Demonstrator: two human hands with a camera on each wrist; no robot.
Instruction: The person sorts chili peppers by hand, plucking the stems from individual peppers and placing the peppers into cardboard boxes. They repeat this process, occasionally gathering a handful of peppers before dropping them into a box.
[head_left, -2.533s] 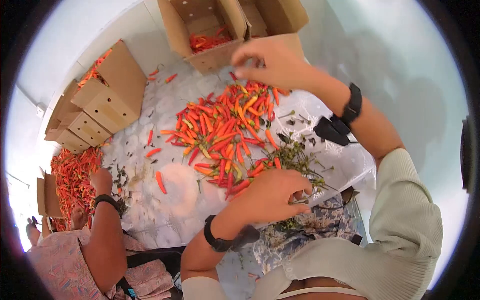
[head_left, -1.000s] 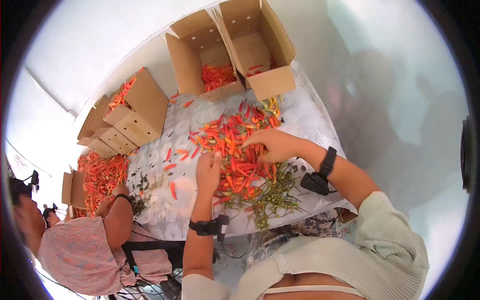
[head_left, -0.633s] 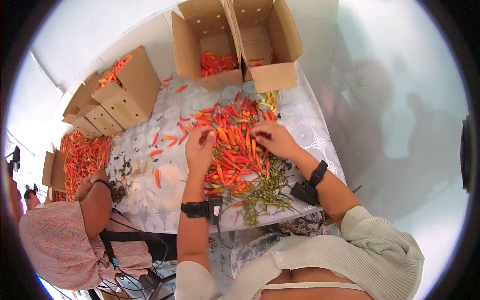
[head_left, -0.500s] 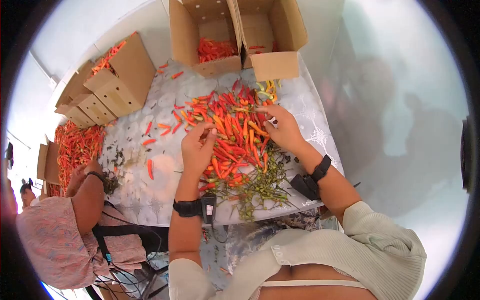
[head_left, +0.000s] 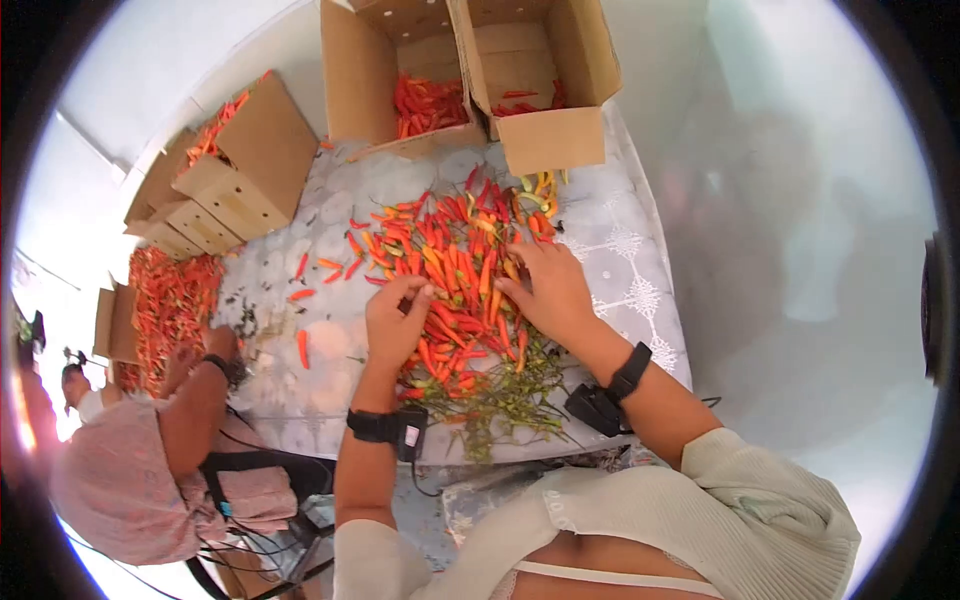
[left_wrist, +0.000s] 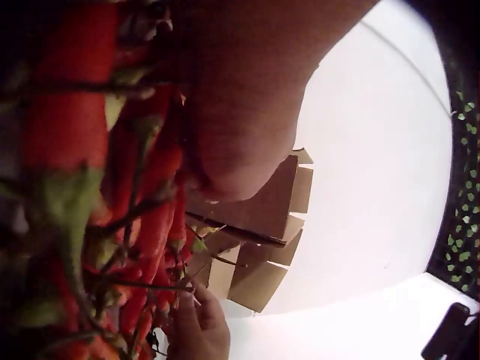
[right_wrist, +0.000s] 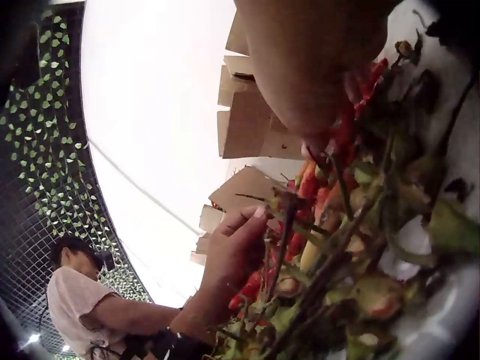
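A heap of red, orange and yellow chilies [head_left: 455, 270] lies on the patterned table cover in the head view. My left hand [head_left: 393, 322] is at its near left side, fingers bent and thumb close to the index finger. Whether a chili is pinched there I cannot tell. My right hand [head_left: 555, 290] reaches over the right side, fingers extended onto the chilies and thumb apart. Green stems [head_left: 515, 400] lie loose at the near edge. Close red chilies [left_wrist: 71, 97] with green caps fill the left of the left wrist view. Stem scraps [right_wrist: 322, 277] crowd the right wrist view.
Two cardboard boxes [head_left: 550, 140] with some chilies inside stand at the back. More boxes [head_left: 245, 160] and a larger chili heap [head_left: 170, 310] are on the left. Another person [head_left: 130, 480] works there. Single chilies [head_left: 303, 348] and dark scraps lie on the table cover [head_left: 335, 390].
My right hand has come from near the back boxes to the chili heap. My left hand has moved from the stems to the heap's left side. The head view has shifted.
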